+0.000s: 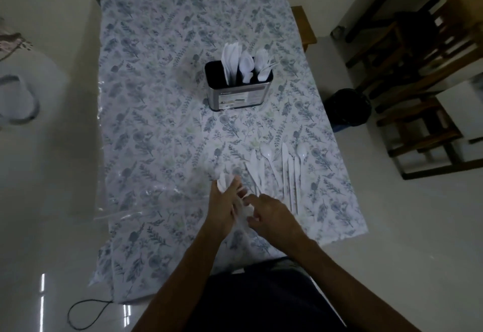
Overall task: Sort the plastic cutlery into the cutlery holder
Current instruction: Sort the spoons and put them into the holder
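A metal cutlery holder (236, 96) stands upright mid-table, with white plastic knives, spoons and forks standing in separate compartments. Loose white plastic cutlery (277, 172) lies in a row on the floral cloth nearer to me, knives and spoons among them. My left hand (224, 208) grips a bunch of white cutlery pieces (226, 182) whose ends stick out above its fingers. My right hand (271, 214) sits just right of it, fingers curled and pinching the lower ends of that same bunch.
The table is covered by a floral tablecloth (162, 127) under clear plastic. A black bin (347, 108) and wooden chairs (418, 75) stand to the right. A black cable (86, 313) lies on the glossy floor at lower left.
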Action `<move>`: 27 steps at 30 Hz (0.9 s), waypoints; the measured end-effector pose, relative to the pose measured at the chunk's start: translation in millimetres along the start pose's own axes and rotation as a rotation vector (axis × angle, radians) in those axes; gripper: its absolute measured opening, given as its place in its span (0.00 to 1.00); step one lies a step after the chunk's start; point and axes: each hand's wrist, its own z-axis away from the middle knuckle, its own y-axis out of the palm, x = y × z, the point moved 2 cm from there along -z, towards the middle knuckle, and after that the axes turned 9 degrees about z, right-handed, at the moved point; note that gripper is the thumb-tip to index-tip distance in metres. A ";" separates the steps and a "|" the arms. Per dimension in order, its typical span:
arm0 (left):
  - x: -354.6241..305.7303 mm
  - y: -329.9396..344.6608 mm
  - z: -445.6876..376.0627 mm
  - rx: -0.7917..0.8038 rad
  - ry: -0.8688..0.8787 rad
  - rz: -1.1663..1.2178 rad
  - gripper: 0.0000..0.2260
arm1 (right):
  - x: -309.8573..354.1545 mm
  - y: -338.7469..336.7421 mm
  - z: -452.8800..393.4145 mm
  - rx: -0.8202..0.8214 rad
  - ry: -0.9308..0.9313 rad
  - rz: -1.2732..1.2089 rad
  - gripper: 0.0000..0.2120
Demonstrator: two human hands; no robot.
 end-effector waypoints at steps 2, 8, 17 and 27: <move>5.6 1.4 -2.4 -0.043 0.026 -0.027 0.18 | -10.6 -9.5 -1.9 -0.027 0.037 -0.072 0.15; 9.8 7.2 7.7 -0.131 0.082 -0.058 0.17 | -82.2 -15.8 -64.2 -0.123 0.329 0.054 0.16; 35.1 32.9 7.3 -0.213 0.075 -0.056 0.15 | -88.8 -21.6 -48.2 -0.038 0.231 -0.268 0.06; 57.7 71.7 3.4 -0.222 0.031 -0.066 0.17 | -176.4 -38.4 -37.8 -0.129 0.485 -0.119 0.10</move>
